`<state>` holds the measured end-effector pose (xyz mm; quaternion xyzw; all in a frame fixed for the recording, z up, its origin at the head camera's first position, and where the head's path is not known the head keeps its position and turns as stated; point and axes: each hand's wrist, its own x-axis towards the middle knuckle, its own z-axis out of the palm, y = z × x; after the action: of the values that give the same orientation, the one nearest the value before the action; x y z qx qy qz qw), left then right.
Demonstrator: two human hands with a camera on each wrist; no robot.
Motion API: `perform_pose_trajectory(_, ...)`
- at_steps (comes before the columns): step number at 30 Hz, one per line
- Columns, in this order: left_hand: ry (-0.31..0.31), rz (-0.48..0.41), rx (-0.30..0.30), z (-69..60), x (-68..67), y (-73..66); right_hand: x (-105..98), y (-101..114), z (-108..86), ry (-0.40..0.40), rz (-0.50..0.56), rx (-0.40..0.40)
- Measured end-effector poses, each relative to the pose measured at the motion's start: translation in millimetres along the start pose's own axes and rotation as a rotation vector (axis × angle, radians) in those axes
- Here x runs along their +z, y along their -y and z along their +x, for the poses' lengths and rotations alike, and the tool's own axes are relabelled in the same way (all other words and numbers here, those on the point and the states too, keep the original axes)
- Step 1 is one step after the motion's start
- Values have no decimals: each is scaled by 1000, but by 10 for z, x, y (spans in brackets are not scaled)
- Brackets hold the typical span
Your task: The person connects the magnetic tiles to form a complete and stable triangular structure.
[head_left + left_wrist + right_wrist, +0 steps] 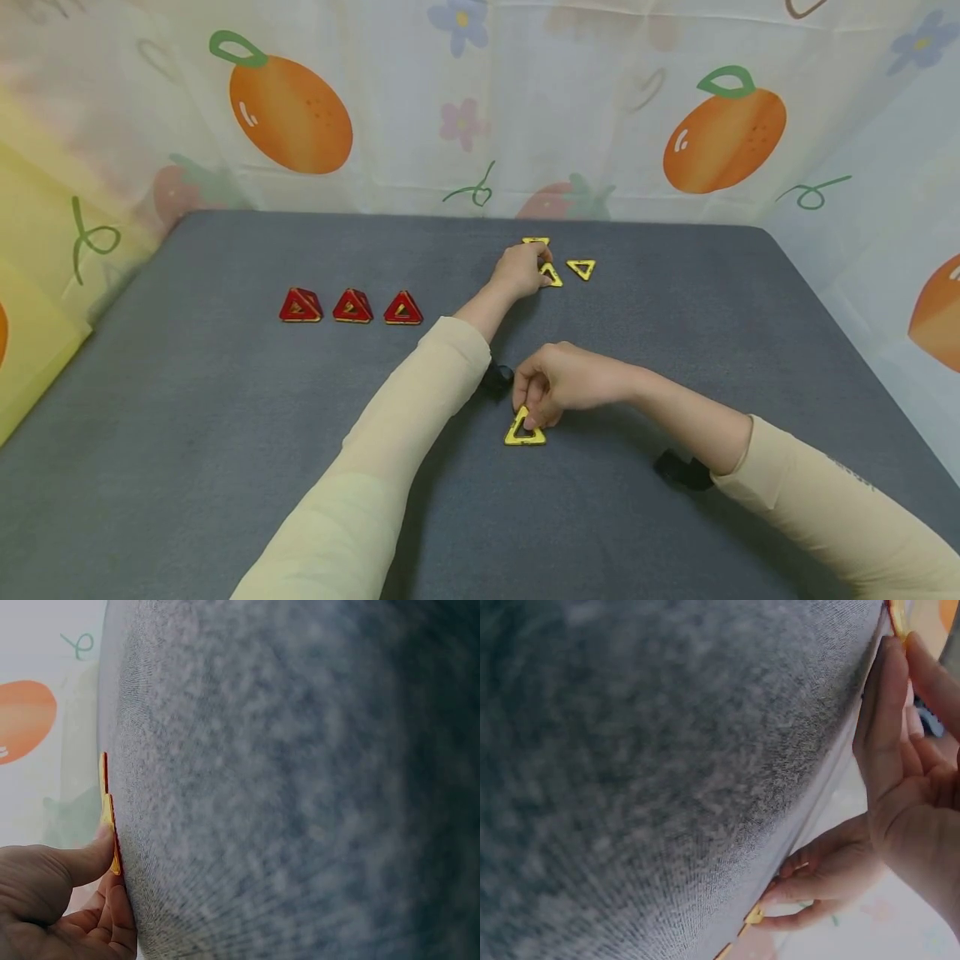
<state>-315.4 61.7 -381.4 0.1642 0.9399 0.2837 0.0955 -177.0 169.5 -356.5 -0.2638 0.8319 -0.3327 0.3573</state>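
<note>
My right hand [573, 379] pinches a yellow triangular frame tile [516, 438] between thumb and fingers, low over the front middle of the table. Farther back, my left hand [517, 271] has its thumb and fingers at another yellow triangular tile [553, 279]. The left wrist view shows the thumb pressed on that tile [115, 859] and the fingers curled beside it. Partly hidden behind the left hand lies a yellow tile [536, 240]; one more yellow tile [581, 268] lies flat to its right. In the right wrist view, the pinched tile [898, 619] shows only in part.
Three red triangular pyramids [351, 307] stand in a row on the left half of the grey table [187, 417]. A fruit-printed curtain [397, 100] hangs behind the table's far edge. Dark wrist cameras [682, 471] sit under both forearms.
</note>
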Motion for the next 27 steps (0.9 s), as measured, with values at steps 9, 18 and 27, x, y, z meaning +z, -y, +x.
perform_pose_trajectory(9, 5, -11, -5, -7, -5, -9, -201, -95, 22, -83, -30, 97)
perform_pose_trajectory(18, 0, -4, -4, -8, -14, -12, -266, -102, 44, -107, -27, 76)
perform_pose_trajectory(27, -11, 19, -5, -10, -1, -13, -225, -106, 31, -148, -98, 24)
